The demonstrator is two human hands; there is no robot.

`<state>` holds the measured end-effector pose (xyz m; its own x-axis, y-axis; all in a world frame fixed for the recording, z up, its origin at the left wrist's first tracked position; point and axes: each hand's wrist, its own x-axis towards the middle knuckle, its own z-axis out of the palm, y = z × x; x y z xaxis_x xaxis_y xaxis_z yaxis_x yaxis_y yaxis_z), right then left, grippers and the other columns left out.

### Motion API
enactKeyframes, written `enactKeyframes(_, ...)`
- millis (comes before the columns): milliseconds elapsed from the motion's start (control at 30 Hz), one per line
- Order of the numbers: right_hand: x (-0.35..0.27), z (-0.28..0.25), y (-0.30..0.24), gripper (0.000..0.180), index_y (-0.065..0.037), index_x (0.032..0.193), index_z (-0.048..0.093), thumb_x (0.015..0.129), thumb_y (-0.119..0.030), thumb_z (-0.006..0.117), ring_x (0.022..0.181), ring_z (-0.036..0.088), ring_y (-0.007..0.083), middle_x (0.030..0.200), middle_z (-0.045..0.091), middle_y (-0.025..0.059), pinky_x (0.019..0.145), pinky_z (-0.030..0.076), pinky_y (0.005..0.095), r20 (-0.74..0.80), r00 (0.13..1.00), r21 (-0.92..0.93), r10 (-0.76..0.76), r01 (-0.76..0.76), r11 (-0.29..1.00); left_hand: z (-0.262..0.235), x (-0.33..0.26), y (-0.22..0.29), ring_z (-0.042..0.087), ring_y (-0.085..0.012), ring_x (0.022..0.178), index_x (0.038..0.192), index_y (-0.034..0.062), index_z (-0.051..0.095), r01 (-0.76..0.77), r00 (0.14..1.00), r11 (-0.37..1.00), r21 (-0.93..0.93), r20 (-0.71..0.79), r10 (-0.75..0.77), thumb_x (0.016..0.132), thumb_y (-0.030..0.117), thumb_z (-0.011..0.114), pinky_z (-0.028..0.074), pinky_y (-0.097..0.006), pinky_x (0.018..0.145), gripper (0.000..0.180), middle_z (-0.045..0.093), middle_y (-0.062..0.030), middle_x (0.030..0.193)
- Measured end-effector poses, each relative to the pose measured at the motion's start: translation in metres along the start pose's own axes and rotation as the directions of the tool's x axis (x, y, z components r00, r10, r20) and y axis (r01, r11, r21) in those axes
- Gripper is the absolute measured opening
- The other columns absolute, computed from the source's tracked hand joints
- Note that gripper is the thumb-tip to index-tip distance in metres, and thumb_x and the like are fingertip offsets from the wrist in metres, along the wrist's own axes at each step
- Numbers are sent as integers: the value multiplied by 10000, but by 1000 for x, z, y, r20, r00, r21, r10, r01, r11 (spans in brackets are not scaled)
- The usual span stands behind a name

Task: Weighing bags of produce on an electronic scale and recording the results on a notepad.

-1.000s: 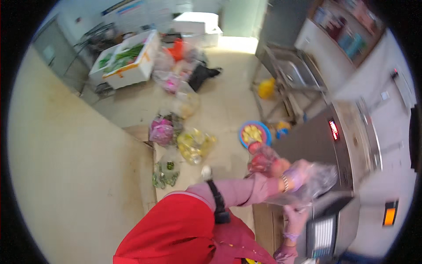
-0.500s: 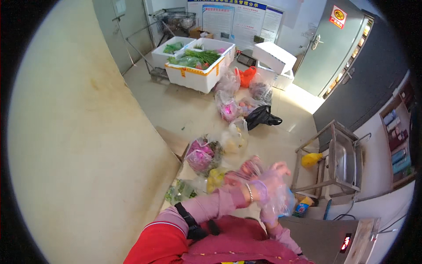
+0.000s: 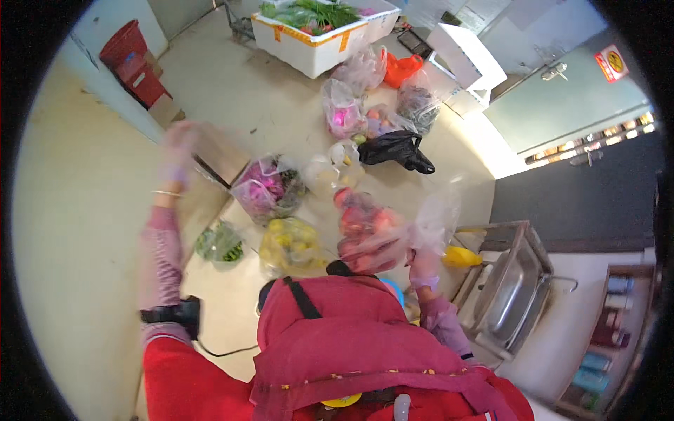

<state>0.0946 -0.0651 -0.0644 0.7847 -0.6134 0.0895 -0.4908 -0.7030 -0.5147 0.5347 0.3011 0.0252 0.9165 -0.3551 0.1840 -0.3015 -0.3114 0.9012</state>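
Note:
My right hand point(image 3: 422, 268), in a thin clear glove, is closed round the gathered neck of a clear plastic bag of red round produce point(image 3: 368, 228), fruit or tomatoes. The bag's loose top point(image 3: 435, 214) stands up above the fist. My left hand point(image 3: 180, 146) is out to the left beside the cream wall, away from the bags, its fingers smeared by motion. Left of the red produce lie a bag of yellow produce point(image 3: 289, 245) and a bag of green vegetables point(image 3: 220, 243). A bag of purple produce point(image 3: 267, 189) is behind them.
Farther off are a black bag point(image 3: 399, 149), an orange bag point(image 3: 402, 69), several clear bags and white foam boxes point(image 3: 302, 52) with greens. A metal sink point(image 3: 509, 302) stands at the right. Red bins point(image 3: 137, 67) stand far left.
My left arm has swung from the right, across my body, to the far left. My right hand now shows at the red produce bag's neck. The view has tilted down and turned.

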Motion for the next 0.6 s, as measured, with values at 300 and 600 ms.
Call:
enactKeyframes(300, 153, -100, 129, 164, -38, 733, 616, 841, -119, 523, 628, 520, 176, 670, 550, 43, 540, 432, 337, -104, 991, 274, 83, -51, 960, -207, 125, 14, 323, -392, 1253, 1351, 12, 348, 535, 697, 350, 769, -636, 331, 821, 525, 577, 261, -484, 1021, 772, 354, -229, 1356)
enactKeyframes(600, 294, -175, 188, 148, -46, 954, 570, 829, -117, 533, 490, 432, 76, 647, 504, -21, 426, 342, 238, -35, 814, 726, 579, -378, 575, -179, 174, -8, 88, -520, 1317, 1443, 59, 175, 810, 436, 345, 474, -881, 186, 809, 518, 599, 106, -644, 1032, 891, 91, -275, 1468)
